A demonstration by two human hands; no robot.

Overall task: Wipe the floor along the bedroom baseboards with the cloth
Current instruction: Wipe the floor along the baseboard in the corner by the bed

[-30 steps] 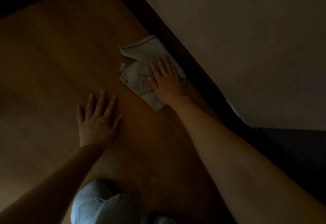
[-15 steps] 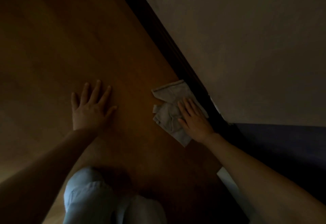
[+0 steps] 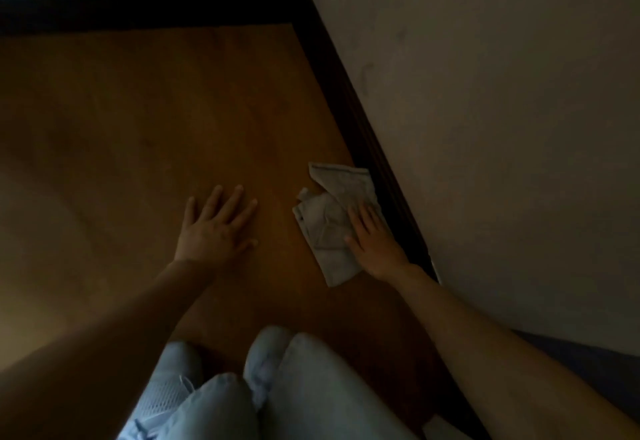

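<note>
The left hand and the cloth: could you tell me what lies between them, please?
Only bare wooden floor lies between the left hand and the cloth, as the head view shows.

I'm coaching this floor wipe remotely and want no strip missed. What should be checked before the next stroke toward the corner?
1. Right hand flat on the cloth: ok.
2. Cloth edge against the baseboard: ok.
3. Left hand braced flat on the floor: ok.
4. Floor ahead to the corner free of obstacles: ok.
5. Cloth spread flat: not ok, it is bunched and folded.
6. Cloth damp or clean: cannot tell.
</note>
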